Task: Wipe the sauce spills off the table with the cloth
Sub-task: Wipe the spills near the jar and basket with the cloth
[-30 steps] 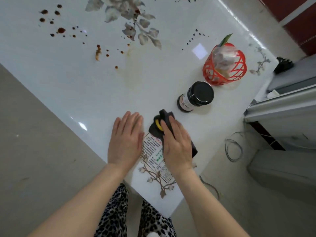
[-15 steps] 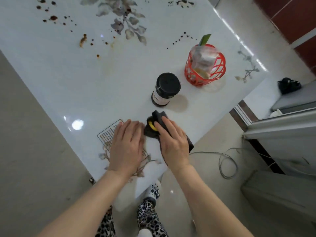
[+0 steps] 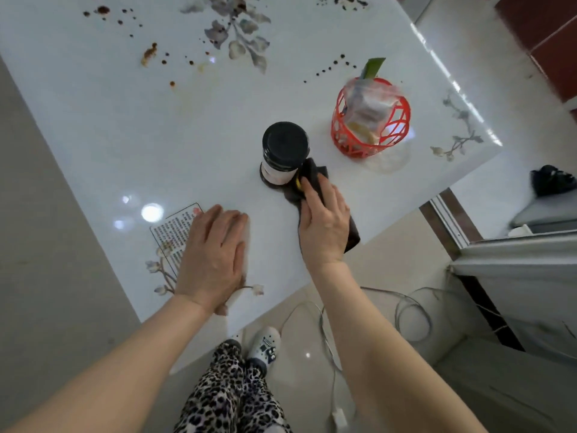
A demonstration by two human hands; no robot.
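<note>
A dark cloth (image 3: 313, 178) with a bit of yellow lies on the white glossy table (image 3: 125, 126), its far end touching a black-lidded jar (image 3: 284, 153). My right hand (image 3: 324, 223) rests flat on top of the cloth, fingers straight and pressing it down. My left hand (image 3: 215, 257) lies flat, palm down, on the table near the front edge. Brown sauce spills (image 3: 150, 54) dot the far left of the table, a row of dark drops (image 3: 331, 67) sits behind the basket, and more spots (image 3: 346, 3) lie at the far edge.
A red plastic basket (image 3: 370, 120) holding a bag stands right of the jar. A printed label (image 3: 175, 232) and flower patterns are on the tabletop. Cables (image 3: 412, 314) lie on the floor right of my feet; a grey cabinet (image 3: 515, 260) stands to the right.
My right hand has slid the cloth forward until it touches the jar. My left hand stays flat on the table. The view has shifted.
</note>
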